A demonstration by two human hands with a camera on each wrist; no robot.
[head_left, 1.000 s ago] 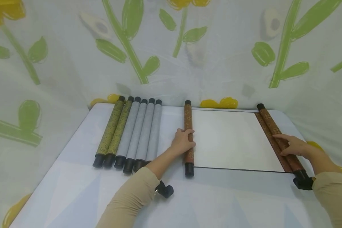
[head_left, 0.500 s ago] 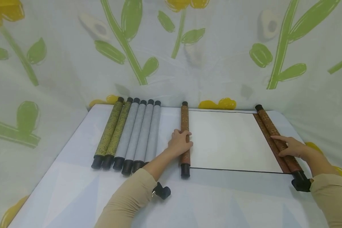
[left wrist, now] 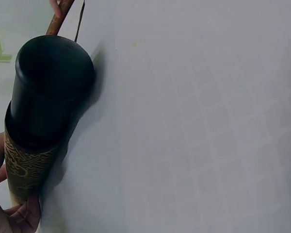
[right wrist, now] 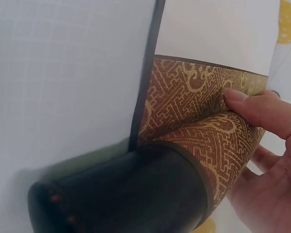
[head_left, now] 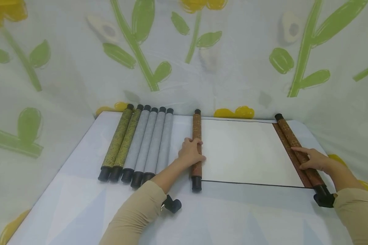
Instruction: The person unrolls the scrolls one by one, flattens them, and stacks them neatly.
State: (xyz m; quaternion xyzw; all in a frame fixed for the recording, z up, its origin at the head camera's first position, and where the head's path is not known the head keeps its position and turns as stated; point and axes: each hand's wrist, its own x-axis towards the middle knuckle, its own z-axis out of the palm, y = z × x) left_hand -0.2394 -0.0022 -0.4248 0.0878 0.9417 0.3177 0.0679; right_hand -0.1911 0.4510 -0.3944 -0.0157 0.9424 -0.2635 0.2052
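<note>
Backdrop: pale sheet (head_left: 233, 76) printed with green stems, standing behind a white bench (head_left: 248, 217). A scroll (head_left: 242, 149) lies unrolled on the right half of the bench, blank paper face up, between two brown rollers. My left hand (head_left: 189, 152) has its fingers curled round the left roller (head_left: 196, 126); my right hand (head_left: 317, 160) pinches the right roller (head_left: 289, 132), thumb on the paper side, the other fingers behind. A patterned band (right wrist: 184, 92) shows beside the right roller.

Step in hand, my judgement: holding the sheet spread by its two ends. The next move seems to call for turning a roller evenly, so the long edges run true.

Room: the far caps sit near the bench's back edge; the right roller is near the right edge. Six rolled scrolls (head_left: 147, 140) limit travel leftward. Most space lies on my side.
</note>
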